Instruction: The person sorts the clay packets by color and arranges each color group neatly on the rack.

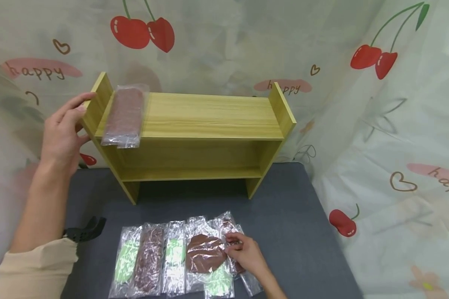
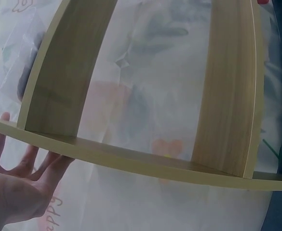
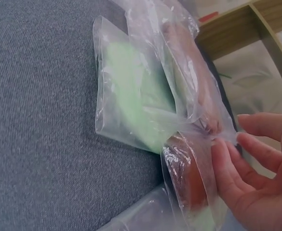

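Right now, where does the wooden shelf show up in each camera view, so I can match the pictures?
Head: the wooden shelf stands upper centre on the grey table, with the left hand at its left side panel.
Left wrist: its boards fill the frame, seen close, fingers beneath the near board.
Right wrist: only a corner shows, top right, behind the plastic packets.
Shared landmark: the pale printed backdrop behind the shelf.
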`<state>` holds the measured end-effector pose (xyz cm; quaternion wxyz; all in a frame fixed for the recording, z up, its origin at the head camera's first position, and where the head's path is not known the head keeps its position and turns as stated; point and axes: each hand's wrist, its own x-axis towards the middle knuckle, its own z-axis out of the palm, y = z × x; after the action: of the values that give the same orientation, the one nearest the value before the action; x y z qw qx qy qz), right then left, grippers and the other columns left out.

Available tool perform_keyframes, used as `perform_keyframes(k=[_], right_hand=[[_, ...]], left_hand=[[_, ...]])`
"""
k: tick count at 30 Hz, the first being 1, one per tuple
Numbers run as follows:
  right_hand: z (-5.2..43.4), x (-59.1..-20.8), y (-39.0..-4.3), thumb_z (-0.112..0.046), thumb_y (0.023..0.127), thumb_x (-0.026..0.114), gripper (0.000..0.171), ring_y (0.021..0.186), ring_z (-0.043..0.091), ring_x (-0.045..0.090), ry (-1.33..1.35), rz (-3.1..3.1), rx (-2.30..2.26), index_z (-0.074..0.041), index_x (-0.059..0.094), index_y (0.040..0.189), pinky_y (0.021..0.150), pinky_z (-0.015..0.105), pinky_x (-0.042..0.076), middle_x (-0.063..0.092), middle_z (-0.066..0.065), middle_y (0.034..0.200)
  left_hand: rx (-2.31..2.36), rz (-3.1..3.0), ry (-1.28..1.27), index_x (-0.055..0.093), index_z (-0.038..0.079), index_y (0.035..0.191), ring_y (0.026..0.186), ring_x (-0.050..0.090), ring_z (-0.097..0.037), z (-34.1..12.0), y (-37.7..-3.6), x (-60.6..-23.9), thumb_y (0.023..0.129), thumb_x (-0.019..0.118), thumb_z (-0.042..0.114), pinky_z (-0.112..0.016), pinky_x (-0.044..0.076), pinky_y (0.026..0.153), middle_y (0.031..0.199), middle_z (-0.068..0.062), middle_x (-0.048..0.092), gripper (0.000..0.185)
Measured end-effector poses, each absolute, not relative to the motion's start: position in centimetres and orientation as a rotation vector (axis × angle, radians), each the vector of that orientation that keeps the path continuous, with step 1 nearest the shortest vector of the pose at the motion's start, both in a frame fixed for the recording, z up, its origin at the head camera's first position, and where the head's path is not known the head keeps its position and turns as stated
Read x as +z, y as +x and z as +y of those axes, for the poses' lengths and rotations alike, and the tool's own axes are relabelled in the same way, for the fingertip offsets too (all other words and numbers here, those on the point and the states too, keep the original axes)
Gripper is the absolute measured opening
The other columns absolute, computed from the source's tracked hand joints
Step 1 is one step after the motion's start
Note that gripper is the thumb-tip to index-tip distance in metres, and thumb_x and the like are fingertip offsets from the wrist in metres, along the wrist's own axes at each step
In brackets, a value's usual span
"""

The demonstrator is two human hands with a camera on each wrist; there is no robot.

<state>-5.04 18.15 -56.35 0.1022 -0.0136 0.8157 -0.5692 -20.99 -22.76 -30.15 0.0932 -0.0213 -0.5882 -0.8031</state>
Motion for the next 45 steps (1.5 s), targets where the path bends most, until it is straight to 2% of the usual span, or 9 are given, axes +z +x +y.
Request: perform_keyframes(k=[6,9,13,18,27,34,37,40,45], right_hand=[[17.7,-56.5,-4.9,0.001,0.081,0.076,0.040,0.088,0.023,0.072,-0.054,2.377,-1.701,0.002,0.066,0.120,0.065,0.022,0.054,0.068,0.021,0.115],[17.4,-56.6,-4.9,-0.001,0.082,0.076,0.040,0.089,0.022,0.071,-0.068,2.354,-1.716,0.001,0.066,0.120,0.070,0.022,0.054,0.068,0.020,0.114],[17.0,-56.5,-4.8,0.000,0.083,0.075,0.039,0.090,0.028,0.070,-0.088,2.305,-1.750,0.002,0.066,0.121,0.075,0.022,0.054,0.069,0.020,0.110],[16.4,-56.5,-4.7,0.000,0.083,0.074,0.038,0.091,0.032,0.070,-0.080,2.293,-1.772,0.003,0.066,0.120,0.074,0.023,0.054,0.068,0.021,0.108],[15.8,-56.1,-4.7,0.001,0.080,0.076,0.039,0.083,0.021,0.071,-0.102,2.337,-1.721,-0.002,0.070,0.118,0.069,0.023,0.055,0.070,0.018,0.106],[15.5,-56.3,-4.9,-0.006,0.082,0.077,0.030,0.077,0.013,0.070,-0.196,2.348,-1.642,-0.010,0.074,0.112,0.065,0.024,0.053,0.075,0.009,0.088],[15.3,-56.6,-4.9,-0.007,0.082,0.078,0.031,0.075,0.011,0.069,-0.200,2.345,-1.631,-0.010,0.074,0.112,0.063,0.024,0.053,0.075,0.008,0.086],[14.9,-56.7,-4.8,-0.006,0.081,0.079,0.033,0.073,0.013,0.070,-0.167,2.311,-1.645,-0.010,0.073,0.114,0.056,0.028,0.054,0.075,0.009,0.086],[14.4,-56.8,-4.7,0.001,0.081,0.076,0.035,0.076,0.026,0.073,-0.137,2.231,-1.724,-0.004,0.070,0.115,0.058,0.031,0.056,0.074,0.016,0.088]], left_hand=[[-2.375,-1.730,-0.068,0.063,0.009,0.133,0.107,0.054,-0.020,-22.7,-21.0,-30.2,0.100,0.058,0.019,-0.027,0.051,0.074,0.127,-0.006,0.052,0.035],[-2.379,-1.720,-0.075,0.063,0.008,0.133,0.105,0.055,-0.020,-22.6,-21.0,-30.1,0.100,0.058,0.018,-0.026,0.052,0.073,0.125,-0.006,0.053,0.035],[-2.381,-1.718,-0.085,0.063,0.008,0.133,0.105,0.055,-0.020,-22.6,-21.0,-30.1,0.100,0.059,0.019,-0.026,0.052,0.072,0.123,-0.007,0.054,0.035],[-2.369,-1.733,-0.093,0.063,0.009,0.133,0.106,0.054,-0.020,-22.7,-21.0,-30.1,0.100,0.058,0.020,-0.026,0.051,0.073,0.123,-0.006,0.053,0.035],[-2.363,-1.745,-0.087,0.062,0.009,0.134,0.106,0.053,-0.020,-22.7,-20.9,-30.1,0.101,0.058,0.022,-0.026,0.050,0.074,0.124,-0.006,0.053,0.036],[-2.363,-1.757,-0.085,0.062,0.010,0.135,0.109,0.051,-0.021,-22.7,-20.9,-30.1,0.101,0.057,0.022,-0.026,0.050,0.075,0.128,-0.006,0.051,0.036],[-2.362,-1.763,-0.080,0.061,0.010,0.135,0.110,0.051,-0.022,-22.7,-20.9,-30.2,0.101,0.057,0.022,-0.027,0.049,0.076,0.130,-0.006,0.050,0.036],[-2.359,-1.773,-0.072,0.061,0.011,0.135,0.112,0.050,-0.022,-22.7,-20.9,-30.2,0.101,0.056,0.023,-0.028,0.048,0.078,0.132,-0.005,0.049,0.036],[-2.358,-1.784,-0.071,0.061,0.012,0.136,0.114,0.049,-0.022,-22.6,-20.8,-30.2,0.102,0.055,0.024,-0.031,0.045,0.081,0.133,-0.005,0.048,0.036]])
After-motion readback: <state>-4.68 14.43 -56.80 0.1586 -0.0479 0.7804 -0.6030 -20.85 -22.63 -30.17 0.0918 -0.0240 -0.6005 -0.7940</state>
